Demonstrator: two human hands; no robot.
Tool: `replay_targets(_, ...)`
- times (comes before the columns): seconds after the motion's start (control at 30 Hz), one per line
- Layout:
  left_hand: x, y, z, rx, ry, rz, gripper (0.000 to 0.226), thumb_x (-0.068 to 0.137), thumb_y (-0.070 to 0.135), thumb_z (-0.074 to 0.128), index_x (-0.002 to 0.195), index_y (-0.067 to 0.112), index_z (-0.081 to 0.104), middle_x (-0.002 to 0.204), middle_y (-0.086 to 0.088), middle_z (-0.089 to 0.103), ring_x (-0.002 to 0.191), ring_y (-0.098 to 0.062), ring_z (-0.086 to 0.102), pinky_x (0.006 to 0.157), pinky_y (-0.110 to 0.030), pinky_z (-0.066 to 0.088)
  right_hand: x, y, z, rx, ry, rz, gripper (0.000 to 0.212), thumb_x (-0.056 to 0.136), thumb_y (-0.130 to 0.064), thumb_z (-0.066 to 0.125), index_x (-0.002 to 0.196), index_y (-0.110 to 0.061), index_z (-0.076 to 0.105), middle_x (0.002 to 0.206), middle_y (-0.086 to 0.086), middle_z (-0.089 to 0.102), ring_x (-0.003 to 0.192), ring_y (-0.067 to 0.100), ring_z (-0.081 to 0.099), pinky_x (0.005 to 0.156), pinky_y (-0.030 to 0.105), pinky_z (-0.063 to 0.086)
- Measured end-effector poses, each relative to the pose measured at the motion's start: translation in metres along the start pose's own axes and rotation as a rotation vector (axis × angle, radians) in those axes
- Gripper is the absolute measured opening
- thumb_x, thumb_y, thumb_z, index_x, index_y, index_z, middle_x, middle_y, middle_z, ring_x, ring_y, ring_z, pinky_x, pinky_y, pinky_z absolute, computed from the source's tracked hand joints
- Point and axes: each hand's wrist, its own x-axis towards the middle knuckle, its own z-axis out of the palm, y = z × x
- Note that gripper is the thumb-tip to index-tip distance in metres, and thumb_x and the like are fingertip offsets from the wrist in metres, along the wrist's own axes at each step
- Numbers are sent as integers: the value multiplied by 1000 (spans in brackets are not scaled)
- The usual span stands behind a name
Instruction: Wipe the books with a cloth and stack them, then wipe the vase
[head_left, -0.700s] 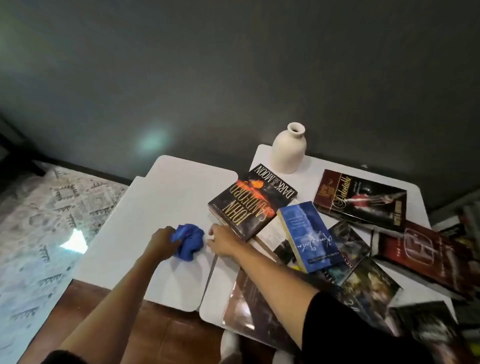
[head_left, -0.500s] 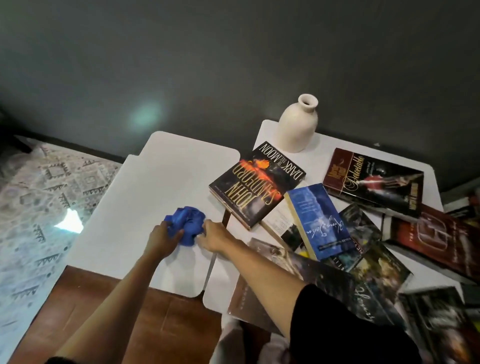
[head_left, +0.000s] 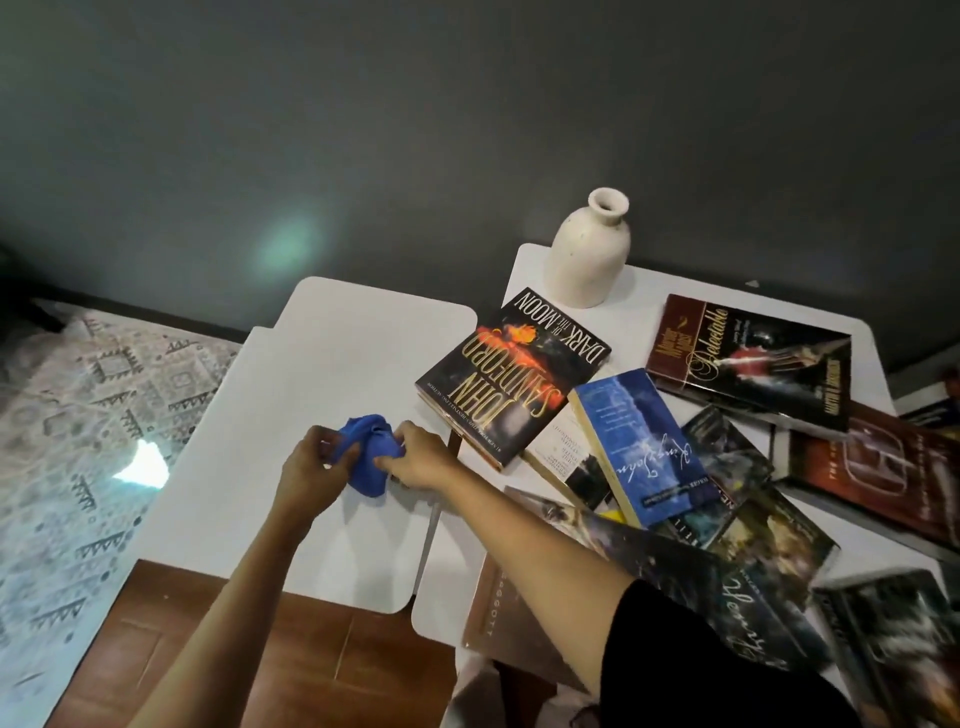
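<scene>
With the fingers of my left hand (head_left: 311, 467) and right hand (head_left: 421, 457) pinching the bunched blue cloth (head_left: 370, 457) over the left white table (head_left: 332, 353), I should fold it flat before tackling the overlapping books (head_left: 675, 467), minding the vase (head_left: 589, 254) just beyond the nearest one.

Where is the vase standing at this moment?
In the head view, the vase stands upright at the far left corner of the right-hand table, by the dark wall, just behind the Sandford book.
</scene>
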Motion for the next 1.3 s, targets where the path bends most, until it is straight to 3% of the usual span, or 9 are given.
replay_targets(0.27, -14, 106, -31, -258, -224, 317, 21, 85, 27, 66, 80, 9, 56, 78, 1, 60, 77, -15, 51, 72, -30, 37, -64, -34, -88, 292, 209, -262, 17, 84, -13, 66, 93, -13, 52, 84, 3, 52, 74, 14, 47, 61, 20, 38)
replay_targets(0.6, -40, 221, 53, -540, -501, 306, 14, 90, 16, 65, 84, 19, 53, 65, 9, 66, 64, -5, 61, 62, -22, 46, -142, -9, -204, 631, 590, -327, 32, 91, -7, 60, 121, -7, 48, 110, 12, 62, 96, 15, 56, 76, 17, 47)
replay_targets(0.67, -50, 240, 73, -556, -648, 257, 16, 87, 17, 68, 99, 14, 57, 77, 2, 74, 66, -7, 68, 56, -19, 52, -159, 5, -223, 639, 683, -343, 31, 92, -5, 59, 120, -10, 49, 118, 16, 62, 100, 16, 57, 90, 27, 46)
replay_targets(0.73, -60, 259, 88, -517, -867, 215, 47, 74, 32, 80, 111, 8, 63, 99, -11, 75, 80, -15, 72, 62, -22, 56, -174, 19, -238, 601, 736, -371, 30, 92, -4, 57, 115, -22, 51, 117, 13, 63, 101, 18, 59, 94, 32, 46)
replay_targets(0.8, -69, 277, 105, -449, -1030, 240, 66, 61, 43, 87, 111, 5, 68, 107, -16, 72, 91, -21, 71, 69, -26, 58, -192, 35, -251, 518, 812, -382, 29, 93, -3, 52, 110, -27, 52, 114, 3, 62, 105, 15, 58, 96, 26, 44)
replay_targets(0.87, -77, 292, 127, -455, -1057, 273, 48, 75, 34, 76, 110, 2, 67, 105, -16, 72, 91, -22, 69, 74, -27, 59, -207, 54, -261, 478, 874, -366, 25, 95, -1, 46, 112, -17, 55, 112, -4, 59, 105, 10, 54, 92, 14, 40)
replay_targets(0.97, -88, 309, 161, -494, -1050, 329, 37, 85, 21, 60, 113, -3, 63, 99, -18, 70, 85, -23, 68, 71, -27, 58, -226, 82, -272, 530, 819, -312, 19, 99, -15, 49, 116, -11, 56, 118, 1, 60, 111, 12, 55, 93, 18, 43)
replay_targets(1.17, -102, 320, 225, -494, -1038, 309, 32, 87, 18, 64, 107, -6, 60, 91, -21, 67, 72, -20, 67, 65, -28, 58, -241, 156, -293, 541, 485, -162, 73, 70, -25, 85, 132, -18, 47, 132, 0, 56, 121, 13, 54, 103, 35, 45)
replay_targets(1.3, -105, 319, 262, -375, -1020, 254, 38, 86, 34, 68, 101, -1, 67, 86, -15, 68, 70, -16, 64, 63, -23, 54, -246, 198, -315, 445, 483, -127, 30, 86, -18, 71, 113, -6, 64, 114, 11, 68, 100, 14, 63, 96, 39, 49)
